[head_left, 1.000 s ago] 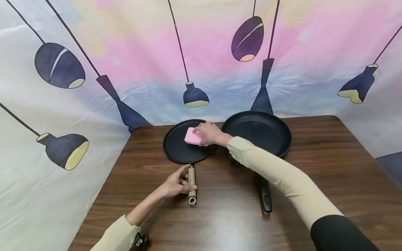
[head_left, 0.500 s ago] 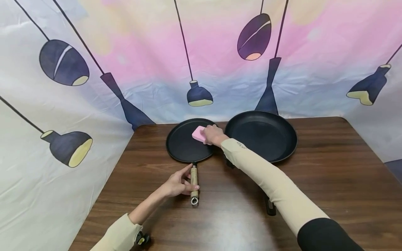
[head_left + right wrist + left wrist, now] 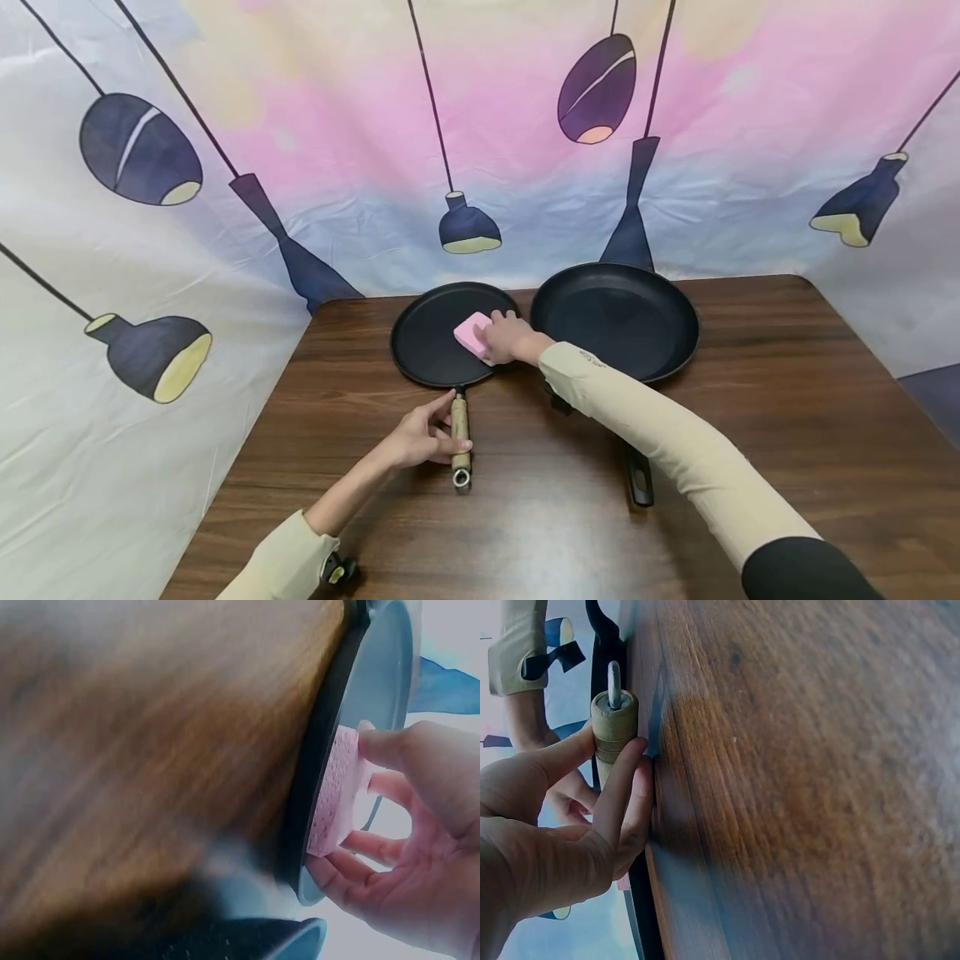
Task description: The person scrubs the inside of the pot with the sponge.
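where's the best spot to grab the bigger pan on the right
By its black handle, which sticks out toward the person past the rim of the big pan and lies flat on the table. Probably come from the near side with fingers wrapping from above; the right arm crosses over it now, so its upper part is hidden.

Dark wooden table [image 3: 787,433] showing glare near the front edge. Fabric backdrop [image 3: 315,133] hanging behind the rear edge and wrapping both side edges: pink-to-blue wash, printed dark pendant lamps [image 3: 468,231], creasing visibly at left.
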Motion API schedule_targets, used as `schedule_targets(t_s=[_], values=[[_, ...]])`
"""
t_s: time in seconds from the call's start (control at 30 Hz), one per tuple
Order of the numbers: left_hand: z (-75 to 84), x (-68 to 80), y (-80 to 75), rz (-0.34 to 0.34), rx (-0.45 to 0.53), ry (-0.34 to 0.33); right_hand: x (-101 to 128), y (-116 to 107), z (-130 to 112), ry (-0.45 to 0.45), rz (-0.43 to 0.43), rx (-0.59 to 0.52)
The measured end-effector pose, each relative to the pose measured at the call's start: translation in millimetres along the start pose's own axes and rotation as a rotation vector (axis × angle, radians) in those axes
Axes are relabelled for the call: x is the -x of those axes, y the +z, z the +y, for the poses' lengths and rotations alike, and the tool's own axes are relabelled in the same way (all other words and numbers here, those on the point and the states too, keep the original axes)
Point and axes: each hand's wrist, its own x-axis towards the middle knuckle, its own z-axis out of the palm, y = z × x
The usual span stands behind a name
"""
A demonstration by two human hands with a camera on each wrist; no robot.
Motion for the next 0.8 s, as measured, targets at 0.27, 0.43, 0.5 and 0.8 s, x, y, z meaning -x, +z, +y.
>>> schedule_targets(t_s=[0.27, 0.43, 0.5, 0.8], values=[[2.3, -5.3, 0.1, 0.022, -0.015, -0.028, -0.9, 8.4, -16.9, -0.024, 0.047, -0.008], [2.9, -5.7, 0.5, 0.013, -0.024, -0.02, -4.0, 9.1, -32.2, 0.021, 0.069, -0.023], [3.3, -4.0, -0.8, 0.014, -0.033, -0.029, -7.8, 8.9, -39.7, 0.007, 0.074, -0.035], [4.3, -2.3, -1.8, -0.002, -0.062, -0.019, -22.0, 4.3, -48.8, -0.092, 0.041, -0.082]])
